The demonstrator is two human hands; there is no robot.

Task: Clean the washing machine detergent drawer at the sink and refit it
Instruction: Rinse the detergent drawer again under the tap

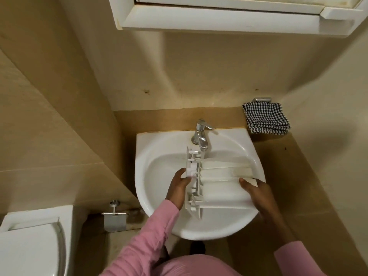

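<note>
The white detergent drawer point(217, 182) lies sideways over the bowl of the white sink point(159, 148), its front panel to the left and its compartments facing up. My left hand point(178, 188) grips the front panel from the left. My right hand point(256, 193) holds the drawer's back end at the right, thumb on top. The chrome tap point(202, 136) stands just behind the drawer, its spout above the drawer's far left corner. I cannot tell whether water is running.
A folded black-and-white checked cloth point(265, 118) lies on the tan counter point(298, 166) behind and right of the sink. A toilet point(29, 242) stands at the lower left, a metal paper holder point(114, 218) beside it. A white wall cabinet point(229, 14) hangs overhead.
</note>
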